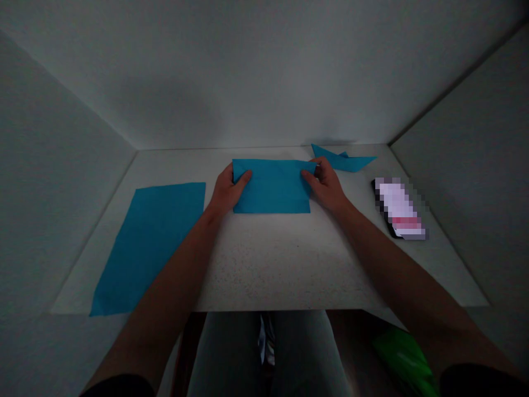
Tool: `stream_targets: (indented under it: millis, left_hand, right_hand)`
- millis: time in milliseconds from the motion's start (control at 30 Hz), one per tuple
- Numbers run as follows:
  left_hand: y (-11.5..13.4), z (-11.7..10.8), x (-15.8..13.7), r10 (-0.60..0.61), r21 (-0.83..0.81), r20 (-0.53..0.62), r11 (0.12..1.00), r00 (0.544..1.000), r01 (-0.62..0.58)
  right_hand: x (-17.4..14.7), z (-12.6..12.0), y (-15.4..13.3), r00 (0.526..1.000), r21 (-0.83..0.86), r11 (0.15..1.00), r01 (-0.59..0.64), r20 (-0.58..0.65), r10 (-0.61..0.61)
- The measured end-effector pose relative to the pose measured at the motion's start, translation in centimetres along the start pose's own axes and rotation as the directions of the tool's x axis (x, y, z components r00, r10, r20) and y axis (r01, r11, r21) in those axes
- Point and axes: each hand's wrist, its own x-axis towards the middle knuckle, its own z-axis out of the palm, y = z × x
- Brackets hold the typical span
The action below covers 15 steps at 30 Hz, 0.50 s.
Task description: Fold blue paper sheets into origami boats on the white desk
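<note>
A folded sheet of blue paper (273, 190) is held between my two hands over the middle of the table, its long edges running left to right. My left hand (228, 187) grips its left end, thumb on the front face and fingers behind. At the upper right corner my right hand (326, 182) pinches the paper between thumb and fingers. Just behind my right hand lies a folded blue paper boat (345, 161). Left of my left forearm, a larger blue sheet (152, 237) lies flat, partly covered by that arm.
A phone (399, 208) with a lit, blurred screen lies on the right of the white table (256, 264). Walls close in the table at the back and both sides. Below the front edge are my legs and a green bag-like thing (407, 358).
</note>
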Motion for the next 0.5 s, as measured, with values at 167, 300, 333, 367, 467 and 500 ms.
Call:
stream_targets:
  millis: [167,300,333,367,467,500]
  left_hand:
    - [0.4,-0.1,0.1,0.013,-0.093,0.010,0.996,1.000,-0.012]
    - [0.6,-0.1,0.1,-0.003,-0.137,0.042,0.991,0.999,0.009]
    - [0.5,-0.1,0.1,-0.013,-0.152,0.052,0.988,0.999,0.021]
    - [0.5,0.0,0.1,-0.019,-0.167,0.069,0.985,0.997,0.030]
    - [0.5,0.2,0.1,0.012,-0.171,0.125,0.985,0.992,0.009]
    - [0.6,0.3,0.1,0.032,-0.155,0.135,0.988,0.990,-0.011]
  right_hand:
    - [-0.2,0.4,-1.0,0.998,0.090,0.994,-0.063,-0.007,0.064]
    - [0.0,0.2,-1.2,0.997,0.063,0.997,-0.050,-0.059,0.053]
    - [0.0,0.1,-1.1,0.996,0.050,0.998,-0.046,-0.069,0.049]
    - [0.1,0.0,-0.9,0.996,0.040,0.998,-0.042,-0.076,0.045]
    - [0.2,0.1,-0.6,0.998,0.046,0.999,-0.026,-0.062,0.029]
    - [0.2,0.1,-0.6,0.999,0.057,0.998,-0.014,-0.046,0.017]
